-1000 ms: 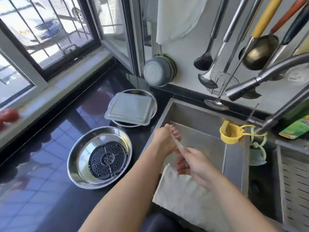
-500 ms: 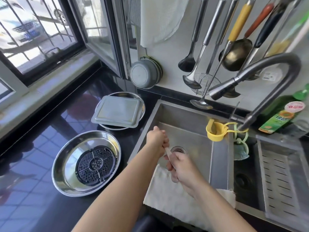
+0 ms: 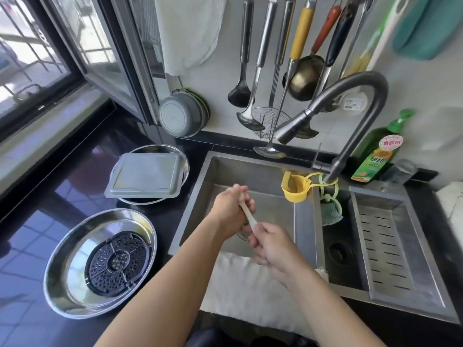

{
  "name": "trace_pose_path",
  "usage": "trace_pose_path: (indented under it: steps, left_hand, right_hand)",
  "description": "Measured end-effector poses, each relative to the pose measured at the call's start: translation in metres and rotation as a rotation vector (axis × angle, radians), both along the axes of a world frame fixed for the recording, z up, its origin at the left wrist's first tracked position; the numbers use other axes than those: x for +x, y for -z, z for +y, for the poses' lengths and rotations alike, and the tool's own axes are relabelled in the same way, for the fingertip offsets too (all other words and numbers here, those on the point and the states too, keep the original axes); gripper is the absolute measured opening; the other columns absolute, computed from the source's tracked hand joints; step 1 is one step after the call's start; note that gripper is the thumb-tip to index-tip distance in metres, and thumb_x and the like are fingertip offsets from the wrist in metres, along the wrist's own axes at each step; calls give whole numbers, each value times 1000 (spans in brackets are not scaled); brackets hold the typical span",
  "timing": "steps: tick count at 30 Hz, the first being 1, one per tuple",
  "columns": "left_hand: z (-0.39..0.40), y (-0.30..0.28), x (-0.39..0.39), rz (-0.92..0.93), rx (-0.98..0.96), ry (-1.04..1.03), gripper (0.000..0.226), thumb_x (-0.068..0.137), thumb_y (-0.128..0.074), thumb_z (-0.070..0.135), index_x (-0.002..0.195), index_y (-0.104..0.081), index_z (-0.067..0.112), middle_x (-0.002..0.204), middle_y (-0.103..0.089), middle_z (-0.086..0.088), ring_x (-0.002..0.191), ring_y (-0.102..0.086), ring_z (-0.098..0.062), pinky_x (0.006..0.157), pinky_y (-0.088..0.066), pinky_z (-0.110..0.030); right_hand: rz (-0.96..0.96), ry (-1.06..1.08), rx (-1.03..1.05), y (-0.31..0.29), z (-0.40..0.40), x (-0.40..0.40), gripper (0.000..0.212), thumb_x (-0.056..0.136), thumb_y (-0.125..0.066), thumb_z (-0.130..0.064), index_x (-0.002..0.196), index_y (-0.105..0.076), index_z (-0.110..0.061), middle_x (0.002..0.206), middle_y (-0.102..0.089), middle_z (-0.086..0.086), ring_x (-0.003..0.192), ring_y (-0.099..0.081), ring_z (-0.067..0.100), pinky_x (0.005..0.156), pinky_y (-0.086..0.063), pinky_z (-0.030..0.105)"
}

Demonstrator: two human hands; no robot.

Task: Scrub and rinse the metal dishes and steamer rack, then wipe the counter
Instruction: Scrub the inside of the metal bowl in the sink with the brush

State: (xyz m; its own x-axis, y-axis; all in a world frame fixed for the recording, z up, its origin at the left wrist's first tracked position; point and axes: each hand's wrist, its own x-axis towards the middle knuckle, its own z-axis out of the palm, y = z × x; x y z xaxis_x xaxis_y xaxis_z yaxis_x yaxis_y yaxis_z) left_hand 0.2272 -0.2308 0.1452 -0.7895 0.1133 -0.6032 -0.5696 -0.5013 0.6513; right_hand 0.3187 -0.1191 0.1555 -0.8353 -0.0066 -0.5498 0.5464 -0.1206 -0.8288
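Over the steel sink (image 3: 253, 169) my left hand (image 3: 231, 209) and my right hand (image 3: 269, 242) both grip a thin cream-coloured spoon-like utensil (image 3: 246, 215) that runs between them; its upper end is hidden in my left fist. On the black counter (image 3: 62, 186) to the left stands a round metal dish (image 3: 65, 274) with a dark perforated steamer rack (image 3: 117, 262) lying inside it. Behind it a second metal dish (image 3: 184, 159) carries a grey rectangular tray (image 3: 145, 175) turned upside down. A white cloth (image 3: 240, 294) hangs over the sink's front edge.
A curved faucet (image 3: 350, 101) reaches over the sink, with a yellow strainer cup (image 3: 295, 189) hung at its base. Ladles and skimmers (image 3: 270, 71) hang on the wall. A green detergent bottle (image 3: 375, 156) stands at the right, by a slotted drain tray (image 3: 390, 241). A grey bowl (image 3: 180, 116) hangs left.
The view has swung to the right and down, bringing the faucet and bottle fully in. Both hands stayed over the sink holding the utensil, my right hand sliding slightly lower.
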Motion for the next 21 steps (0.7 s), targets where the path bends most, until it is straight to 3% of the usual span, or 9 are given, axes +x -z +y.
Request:
trace_pose_path:
  steps: [2, 3, 5, 7, 9, 11, 14, 18, 21]
  left_hand:
    - [-7, 3, 8, 77, 21, 124, 14, 108, -42, 5, 120, -49, 2, 80, -54, -11, 65, -57, -23, 63, -48, -38]
    - [-8, 6, 10, 103, -13, 156, 9, 108, -42, 5, 110, -50, 2, 75, -55, -10, 61, -56, -23, 62, -44, -38]
    - [0, 10, 9, 35, -166, 78, 24, 110, -39, 13, 88, -46, 8, 60, -50, -6, 47, -48, -19, 56, -38, -30]
    - [7, 7, 5, -85, -239, -44, 31, 110, -34, 22, 83, -43, 10, 56, -41, -3, 39, -40, -15, 44, -35, -23]
    - [7, 5, 3, -123, -217, -86, 39, 111, -33, 31, 82, -47, 10, 55, -40, -1, 41, -39, -15, 43, -36, -23]
    - [5, 2, 3, -42, -121, -13, 35, 111, -38, 28, 88, -53, 6, 61, -46, -3, 50, -46, -17, 52, -44, -28]
    - [3, 3, 10, 143, -26, 137, 9, 107, -45, 8, 102, -51, 4, 77, -50, -10, 63, -54, -20, 62, -49, -34]
    - [12, 7, 4, -5, -287, 27, 35, 110, -35, 25, 82, -48, 9, 58, -45, -4, 49, -45, -19, 52, -40, -29]
    - [1, 13, -7, -107, -357, 153, 65, 110, -29, 50, 89, -65, 0, 66, -67, -11, 59, -62, -25, 55, -52, -31]
  right_hand:
    - [-21, 21, -61, 1, 8, 1, 30, 110, -40, -15, 103, -64, 1, 69, -49, 5, 40, -30, 6, 39, -22, 21]
    - [-19, 5, -64, 0, 8, 3, 30, 110, -39, -14, 102, -63, 1, 71, -49, 4, 40, -32, 5, 39, -22, 21]
    - [-5, -48, -19, 0, 1, 7, 29, 110, -39, -13, 95, -61, -2, 72, -50, 5, 41, -34, 5, 40, -23, 22]
    - [5, -89, 37, 0, -9, 11, 31, 110, -38, -14, 93, -60, -3, 71, -49, 6, 42, -33, 6, 40, -23, 23]
    - [18, -90, 66, 0, -11, 12, 31, 110, -37, -14, 96, -62, -1, 70, -49, 6, 41, -32, 7, 40, -23, 22]
    - [12, -37, 46, -2, -4, 11, 30, 110, -38, -14, 100, -63, 0, 71, -48, 7, 41, -31, 7, 40, -24, 23]
    - [-6, 35, -50, -5, 9, 9, 30, 111, -39, -15, 102, -62, 1, 70, -49, 5, 41, -31, 6, 41, -22, 22]
    - [2, -35, 8, -6, 1, 11, 29, 110, -38, -11, 95, -61, -2, 71, -50, 5, 38, -34, 3, 41, -22, 23]
    - [-2, -23, 70, -1, 5, 13, 29, 110, -38, -13, 102, -63, -1, 72, -49, 6, 38, -34, 3, 40, -25, 22]
